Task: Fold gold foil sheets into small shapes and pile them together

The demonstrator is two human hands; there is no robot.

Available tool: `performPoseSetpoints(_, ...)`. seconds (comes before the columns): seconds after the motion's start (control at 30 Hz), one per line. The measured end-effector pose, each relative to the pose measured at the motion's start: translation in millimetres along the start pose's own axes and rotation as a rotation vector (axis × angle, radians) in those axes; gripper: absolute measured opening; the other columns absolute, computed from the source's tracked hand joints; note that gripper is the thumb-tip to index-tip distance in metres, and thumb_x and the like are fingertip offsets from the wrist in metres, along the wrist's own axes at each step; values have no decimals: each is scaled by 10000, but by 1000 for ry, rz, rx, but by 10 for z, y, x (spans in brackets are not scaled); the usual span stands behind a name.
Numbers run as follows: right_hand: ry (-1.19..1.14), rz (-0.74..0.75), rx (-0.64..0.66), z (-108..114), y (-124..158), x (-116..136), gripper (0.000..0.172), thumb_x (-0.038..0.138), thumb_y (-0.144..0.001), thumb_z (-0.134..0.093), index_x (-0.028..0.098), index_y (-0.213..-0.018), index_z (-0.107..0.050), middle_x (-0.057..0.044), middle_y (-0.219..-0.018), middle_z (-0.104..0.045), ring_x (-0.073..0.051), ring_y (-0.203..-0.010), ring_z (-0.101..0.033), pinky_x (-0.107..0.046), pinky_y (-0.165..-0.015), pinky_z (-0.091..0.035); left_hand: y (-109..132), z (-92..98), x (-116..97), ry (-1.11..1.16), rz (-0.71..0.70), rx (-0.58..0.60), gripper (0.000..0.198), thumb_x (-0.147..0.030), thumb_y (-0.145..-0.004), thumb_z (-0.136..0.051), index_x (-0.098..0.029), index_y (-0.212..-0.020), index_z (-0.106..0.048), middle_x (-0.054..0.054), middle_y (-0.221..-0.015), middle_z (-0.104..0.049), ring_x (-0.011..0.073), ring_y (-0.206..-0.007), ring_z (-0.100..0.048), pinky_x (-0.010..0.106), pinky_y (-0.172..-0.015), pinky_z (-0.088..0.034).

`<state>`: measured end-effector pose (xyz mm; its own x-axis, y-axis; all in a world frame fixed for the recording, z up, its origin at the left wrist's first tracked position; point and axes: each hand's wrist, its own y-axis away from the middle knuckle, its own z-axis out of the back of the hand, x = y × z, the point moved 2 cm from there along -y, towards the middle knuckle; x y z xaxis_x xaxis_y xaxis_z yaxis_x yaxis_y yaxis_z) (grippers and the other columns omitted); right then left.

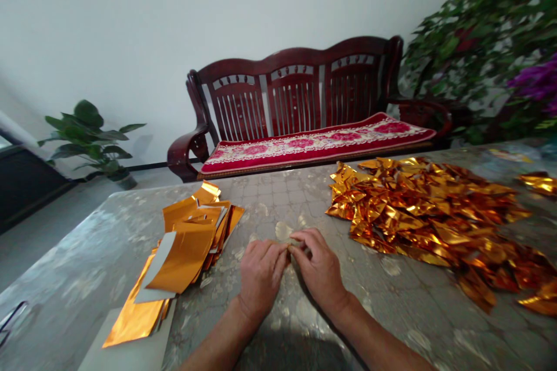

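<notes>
My left hand point(261, 272) and my right hand point(319, 269) meet over the middle of the table. Both are closed, thumbs and fingertips pinching a small piece of gold foil paper point(288, 259). Most of that paper is hidden behind the fingers, so its shape cannot be made out. Left of my hands lies a loose stack of flat gold foil sheets point(185, 255), some showing a pale grey back. To the right spreads a large heap of folded gold foil pieces point(404, 208) with pointed ends.
A patterned grey cloth covers the table point(278, 197). Beneath the sheets is a pale flat board point(126, 342). Past the far edge stands a dark red wooden bench point(291, 98) with a red floral cushion point(304, 145). Potted plants point(93, 136) flank it. Clear plastic point(505, 159) lies far right.
</notes>
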<state>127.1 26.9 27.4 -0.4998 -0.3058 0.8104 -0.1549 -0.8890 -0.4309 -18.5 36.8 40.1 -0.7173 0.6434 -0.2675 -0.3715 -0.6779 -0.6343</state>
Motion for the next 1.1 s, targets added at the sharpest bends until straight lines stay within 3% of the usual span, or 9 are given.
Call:
performPoseSetpoints(0.17,140,110,11,76,-39,74,72,235,-881,-598,238,-826,-644,-41,-909,-651,-219,-928,-567,-338,-833,-430,-3,11,21,54,36,6,171,-264,-974,-524,-220,-952,-688,11,-833,-707,161,-786,-628,309,-774,-414)
performPoseSetpoints(0.53,-8,-117,27,42,-72,-102,142,316,-888,-539,214,-806,-593,-17,-801,-649,-188,-796,-591,-287,-722,-432,43,9,101,23,82,35,175,-338,-953,-564,-240,-984,-705,10,-894,-724,177,-835,-635,326,-796,-396)
performPoseSetpoints(0.93,-164,-162,-8,19,-66,-92,156,333,-865,-554,203,-791,-596,-19,-757,-651,-175,-719,-601,-275,-679,-468,80,-51,110,85,153,103,206,-362,-960,-542,-241,-956,-709,9,-847,-705,166,-795,-631,300,-754,-419)
performPoseSetpoints(1.1,-175,-166,5,9,-74,-107,161,338,-864,-557,198,-797,-603,-11,-742,-644,-169,-697,-594,-271,-668,-461,95,-109,157,228,282,150,221,-314,-956,-534,-213,-870,-710,3,-777,-708,150,-729,-642,262,-694,-453)
